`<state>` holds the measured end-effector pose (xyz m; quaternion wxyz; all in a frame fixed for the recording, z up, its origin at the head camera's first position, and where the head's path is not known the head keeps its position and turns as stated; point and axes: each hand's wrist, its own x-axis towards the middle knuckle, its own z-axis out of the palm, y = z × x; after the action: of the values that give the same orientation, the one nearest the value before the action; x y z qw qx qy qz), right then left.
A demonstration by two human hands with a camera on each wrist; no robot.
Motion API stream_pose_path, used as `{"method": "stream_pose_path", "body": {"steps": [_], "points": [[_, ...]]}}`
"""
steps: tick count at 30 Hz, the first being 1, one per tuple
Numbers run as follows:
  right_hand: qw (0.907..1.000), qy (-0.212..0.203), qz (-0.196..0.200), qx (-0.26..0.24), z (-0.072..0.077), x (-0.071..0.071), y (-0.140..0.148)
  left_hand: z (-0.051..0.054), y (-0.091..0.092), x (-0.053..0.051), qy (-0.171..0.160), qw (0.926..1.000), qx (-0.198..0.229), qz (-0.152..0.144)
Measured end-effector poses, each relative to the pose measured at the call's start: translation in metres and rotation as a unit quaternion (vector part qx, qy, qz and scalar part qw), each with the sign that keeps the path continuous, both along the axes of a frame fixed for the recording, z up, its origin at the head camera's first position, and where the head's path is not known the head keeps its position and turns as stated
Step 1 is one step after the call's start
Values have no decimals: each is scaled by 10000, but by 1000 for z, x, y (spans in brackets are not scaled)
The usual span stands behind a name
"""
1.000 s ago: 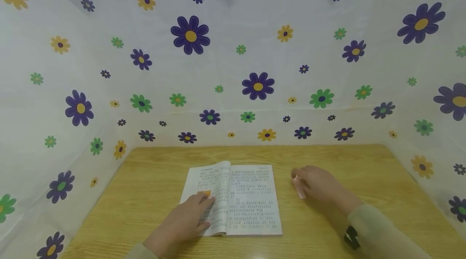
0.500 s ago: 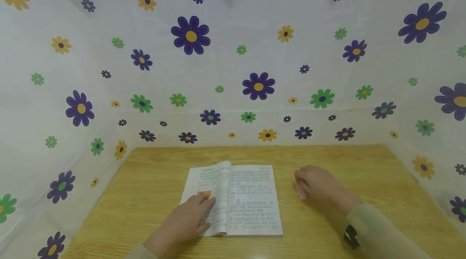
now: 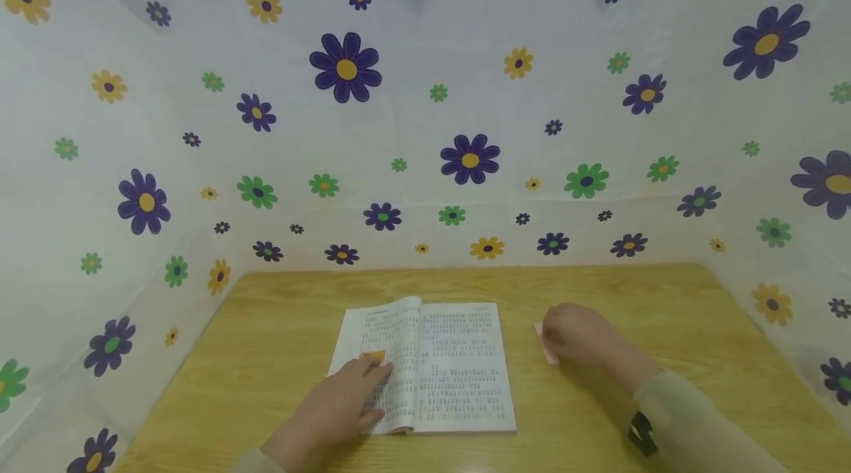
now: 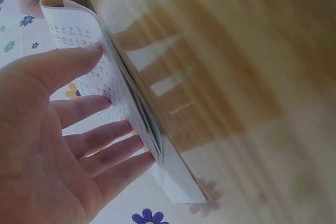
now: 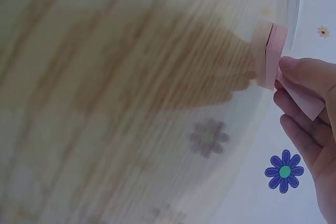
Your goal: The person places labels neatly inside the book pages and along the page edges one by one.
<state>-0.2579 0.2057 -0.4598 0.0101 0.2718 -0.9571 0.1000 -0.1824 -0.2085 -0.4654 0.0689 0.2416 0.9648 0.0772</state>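
An open book (image 3: 462, 369) with printed pages lies on the wooden table. My left hand (image 3: 339, 395) rests on its left page, fingers extended, as the left wrist view also shows. Just beyond those fingertips is a small orange patch (image 3: 372, 356) on the page. To the right of the book, a pink sticky note pad (image 5: 275, 51) sits on the table. My right hand (image 3: 585, 336) is at the pad and pinches a pink sheet (image 5: 305, 98) between thumb and fingers. Whether that sheet is still joined to the pad I cannot tell.
A glossy wood-grain table (image 3: 292, 325) carries everything. White cloth (image 3: 412, 126) printed with purple, green and yellow flowers encloses its back and both sides. The right sleeve (image 3: 698, 414) has a dark patch near the cuff.
My right hand has shifted slightly right and its fingers have curled in, leaving more of the pink pad showing at its left. My left hand and the book have stayed put.
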Motion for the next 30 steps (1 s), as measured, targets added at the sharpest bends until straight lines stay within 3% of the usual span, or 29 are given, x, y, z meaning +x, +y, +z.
{"method": "stream_pose_path", "body": {"steps": [4,11,19,30], "points": [[9997,236,98,31,-6,-1,2,0,0,1,33,10000,-15,-17],[9899,1270,607,166,-10,-4,3,3,1,2,133,9999,54,-34],[9911,1229,404,319,-11,-2,3,3,3,4,-90,9999,1,82],[9885,1490,236,138,-15,-1,3,2,2,3,98,9999,-6,-25]]}}
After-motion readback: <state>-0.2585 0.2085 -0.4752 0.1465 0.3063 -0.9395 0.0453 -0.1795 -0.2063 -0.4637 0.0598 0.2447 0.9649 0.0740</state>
